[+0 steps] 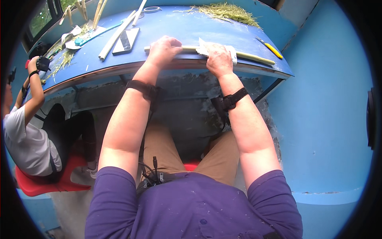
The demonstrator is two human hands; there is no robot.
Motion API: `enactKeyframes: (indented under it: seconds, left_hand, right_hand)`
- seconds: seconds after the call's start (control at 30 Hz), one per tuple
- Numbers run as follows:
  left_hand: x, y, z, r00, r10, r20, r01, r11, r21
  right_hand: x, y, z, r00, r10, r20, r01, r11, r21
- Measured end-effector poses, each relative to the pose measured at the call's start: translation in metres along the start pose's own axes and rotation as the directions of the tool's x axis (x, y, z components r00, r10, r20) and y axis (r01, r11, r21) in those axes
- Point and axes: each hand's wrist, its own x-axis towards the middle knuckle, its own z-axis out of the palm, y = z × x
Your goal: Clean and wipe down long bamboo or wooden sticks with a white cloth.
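A slim, pale green bamboo stick (254, 58) lies along the front edge of the blue table (159, 28). My left hand (164, 51) is closed around it near its left end, fingers curled toward the thumb. Farther right, my right hand (219, 59) grips a crumpled white sheet (232, 55), paper or cloth, wrapped about the stick. The sheet hides the stick's middle, and my fingers there are partly covered. Beyond the stick's right end sits a yellow utility knife (272, 48) with its blade out.
A phone (126, 40) and a longer pale stick (115, 38) lie left of my hands. Green shavings (229, 12) are heaped at the back right; a tape roll (152, 9) sits at the back. At left, a co-worker (32, 139) sits on a red chair (51, 187). Blue wall on the right.
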Motion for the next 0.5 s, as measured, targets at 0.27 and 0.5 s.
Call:
enactKeyframes:
  seconds: [0.27,0.5]
  left_hand:
    - [0.003,-0.007,0.01,0.997,0.022,-0.068,-0.015,0.994,0.105]
    - [-0.001,0.006,0.015,0.996,0.082,0.046,-0.091,0.969,0.23]
  right_hand:
    - [-0.002,-0.001,0.0,1.0,-0.014,0.0,0.014,1.0,0.016]
    - [0.005,0.001,-0.015,0.98,0.001,0.197,0.002,1.0,-0.014]
